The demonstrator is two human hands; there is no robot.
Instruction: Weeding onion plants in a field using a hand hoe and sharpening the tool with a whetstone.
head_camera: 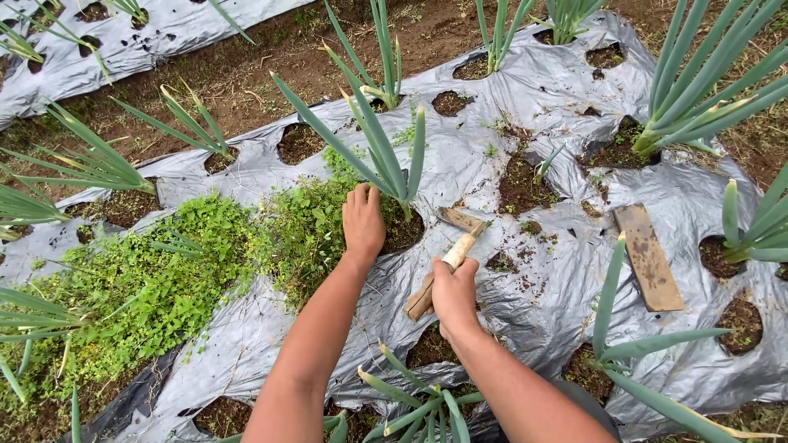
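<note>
The person's right hand [454, 289] is clenching around the pale wooden handle of a small hand hoe [443, 267], gripping it near the handle's middle, so that the butt end is sticking out below and to the left of the fist while the rusty brown blade is lying beyond the knuckles, up and to the right. The tool's long axis is running diagonally, from lower left to upper right, with the blade end pointing away from the person and resting on the silver-grey plastic mulch sheet [501, 107] just beside a planting hole. The left hand [363, 221] is reaching forward, palm down, fingers curled into the mat of low green weeds [304, 226] at the base of a tall green onion plant [386, 156]; whether it is pinching any stems I cannot tell, since the fingertips are buried in the leaves. I am counting one hoe, two hands, and one flat rusty brown rectangular plate [648, 257] lying loose on the sheet well to the right of the hoe, its long side also slanting. A wider patch of weeds is spreading left over the sheet, and a strip of bare brown soil [271, 66] is separating this bed from a second covered bed.
</note>
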